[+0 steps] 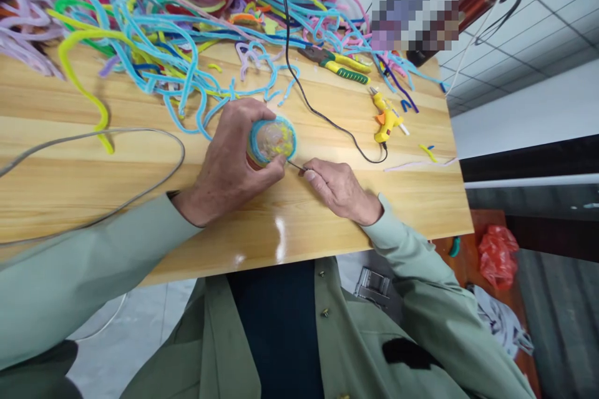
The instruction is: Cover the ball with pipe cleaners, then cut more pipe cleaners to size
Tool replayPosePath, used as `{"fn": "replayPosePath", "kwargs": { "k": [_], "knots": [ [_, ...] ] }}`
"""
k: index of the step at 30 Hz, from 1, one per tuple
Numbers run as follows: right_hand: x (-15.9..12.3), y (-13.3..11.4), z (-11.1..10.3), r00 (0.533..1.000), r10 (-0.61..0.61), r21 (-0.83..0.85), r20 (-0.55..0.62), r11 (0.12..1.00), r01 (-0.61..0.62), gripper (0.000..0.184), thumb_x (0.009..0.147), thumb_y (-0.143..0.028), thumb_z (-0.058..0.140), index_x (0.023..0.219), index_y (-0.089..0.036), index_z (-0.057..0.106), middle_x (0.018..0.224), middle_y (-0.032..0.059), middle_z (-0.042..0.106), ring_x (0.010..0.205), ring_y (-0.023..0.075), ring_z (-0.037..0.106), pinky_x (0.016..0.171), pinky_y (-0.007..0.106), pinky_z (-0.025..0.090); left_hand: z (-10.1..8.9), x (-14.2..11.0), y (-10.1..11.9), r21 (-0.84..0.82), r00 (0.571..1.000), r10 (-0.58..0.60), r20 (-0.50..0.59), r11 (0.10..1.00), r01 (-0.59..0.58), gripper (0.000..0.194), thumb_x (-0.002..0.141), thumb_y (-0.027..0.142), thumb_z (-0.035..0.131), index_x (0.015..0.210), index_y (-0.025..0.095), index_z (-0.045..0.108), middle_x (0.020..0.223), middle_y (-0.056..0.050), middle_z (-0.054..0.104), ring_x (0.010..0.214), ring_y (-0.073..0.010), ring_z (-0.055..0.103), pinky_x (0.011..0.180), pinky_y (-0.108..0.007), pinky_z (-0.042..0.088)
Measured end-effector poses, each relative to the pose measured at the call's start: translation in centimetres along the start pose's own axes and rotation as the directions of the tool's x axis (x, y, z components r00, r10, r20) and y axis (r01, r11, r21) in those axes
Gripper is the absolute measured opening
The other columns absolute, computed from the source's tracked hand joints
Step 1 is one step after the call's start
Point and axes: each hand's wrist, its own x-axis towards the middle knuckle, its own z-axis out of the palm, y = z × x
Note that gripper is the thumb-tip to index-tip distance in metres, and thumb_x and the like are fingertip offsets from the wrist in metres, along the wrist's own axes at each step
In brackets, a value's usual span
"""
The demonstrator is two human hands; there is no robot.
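My left hand [243, 159] is wrapped round a small round container [272, 138] with a light-blue fuzzy rim, holding it on the table. Yellow and pale bits show inside its top; its lower wall looks orange and is mostly covered by my fingers. My right hand [334, 186] pinches a thin dark rod [296, 166], whose far end meets the container's near right side by my left thumb. I cannot make out what kind of tool the rod is. Nearest above the container lie loose light-blue pipe cleaners [206, 100].
A yellow glue gun [387, 117] lies to the right, its black cord [322, 113] running across the table [224, 243]. Pliers [339, 65] with yellow-green handles lie farther back. Tangled pipe cleaners [126, 31] fill the back left. A grey cable [159, 131] loops at left.
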Motion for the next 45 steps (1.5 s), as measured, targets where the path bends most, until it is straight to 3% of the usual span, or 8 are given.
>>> {"fn": "replayPosePath", "kwargs": {
  "k": [7,10,15,18,20,27,36,45],
  "knots": [
    [-0.5,0.9,-0.1,0.989,0.139,0.364,-0.047,0.925,-0.112,0.044,0.118,-0.049,0.044,0.106,-0.02,0.074,0.078,-0.0006,0.062,0.069,0.0142,0.056,0.069,0.031,0.046,-0.3,0.1,0.5,-0.036,0.998,-0.062,0.022,0.997,0.063,0.05,0.098,0.034,0.072,0.143,0.032,0.049,0.136,-0.01,0.061,0.136,-0.0329,0.061,0.118,-0.06,0.053],
    [-0.3,1.5,0.1,0.974,0.218,0.447,-0.061,0.879,-0.169,0.047,0.117,-0.054,0.045,0.107,-0.02,0.075,0.077,-0.0008,0.06,0.07,0.0149,0.057,0.071,0.031,0.047,-0.2,0.0,0.2,-0.041,1.0,-0.018,0.007,0.999,0.019,0.052,0.097,0.033,0.073,0.144,0.028,0.05,0.135,-0.013,0.062,0.135,-0.0347,0.062,0.116,-0.062,0.053],
    [0.1,2.8,-0.1,0.948,0.262,0.22,-0.183,0.95,-0.22,0.045,0.113,-0.057,0.05,0.1,-0.02,0.072,0.085,0.0034,0.067,0.079,0.0189,0.06,0.077,0.036,0.049,-0.2,-0.1,-0.2,-0.026,1.0,0.018,0.008,1.0,-0.018,0.057,0.095,0.034,0.075,0.144,0.025,0.049,0.135,-0.015,0.063,0.136,-0.0363,0.062,0.115,-0.065,0.054],
    [0.1,3.0,-0.1,0.935,0.205,-0.034,-0.288,0.974,-0.224,0.036,0.109,-0.055,0.06,0.1,-0.021,0.07,0.092,0.0065,0.067,0.086,0.0228,0.061,0.083,0.041,0.05,-0.2,-0.1,-0.2,-0.008,1.0,0.016,0.006,1.0,-0.016,0.058,0.093,0.033,0.076,0.144,0.024,0.049,0.136,-0.015,0.064,0.136,-0.0357,0.063,0.114,-0.065,0.056],
    [0.2,2.3,-0.1,0.93,0.152,-0.071,-0.334,0.98,-0.186,0.03,0.107,-0.051,0.064,0.11,-0.022,0.07,0.1,0.0084,0.069,0.094,0.0249,0.063,0.088,0.044,0.053,-0.2,-0.1,-0.1,-0.002,1.0,0.016,0.001,1.0,-0.016,0.058,0.093,0.035,0.077,0.144,0.024,0.05,0.135,-0.015,0.064,0.136,-0.0354,0.063,0.114,-0.064,0.056],
    [2.7,-1.3,0.7,0.945,0.133,0.253,-0.299,0.966,-0.056,0.031,0.107,-0.048,0.067,0.128,-0.025,0.063,0.115,0.0054,0.068,0.099,0.0199,0.064,0.089,0.04,0.057,-0.3,-0.2,0.3,-0.057,0.997,-0.059,0.04,0.996,0.061,0.046,0.105,0.05,0.068,0.143,0.032,0.049,0.14,-0.009,0.062,0.142,-0.0326,0.06,0.124,-0.062,0.051],
    [3.3,-0.4,2.5,0.934,0.213,0.379,-0.288,0.921,-0.093,0.041,0.105,-0.06,0.067,0.128,-0.027,0.055,0.108,0.0029,0.059,0.092,0.0187,0.06,0.086,0.04,0.056,-0.5,-0.4,0.1,-0.045,0.995,-0.058,0.083,0.997,0.061,0.048,0.109,0.054,0.058,0.149,0.03,0.046,0.146,-0.012,0.061,0.146,-0.0357,0.056,0.122,-0.073,0.049],
    [3.6,-0.3,2.7,0.933,0.25,0.434,-0.26,0.893,-0.118,0.054,0.102,-0.073,0.065,0.128,-0.027,0.053,0.107,0.0028,0.058,0.089,0.0186,0.059,0.084,0.039,0.058,-0.8,-0.2,0.1,-0.1,0.986,-0.109,0.13,0.987,0.122,0.047,0.109,0.058,0.057,0.149,0.033,0.048,0.151,-0.01,0.061,0.151,-0.0344,0.053,0.127,-0.072,0.044]
  ]
}}
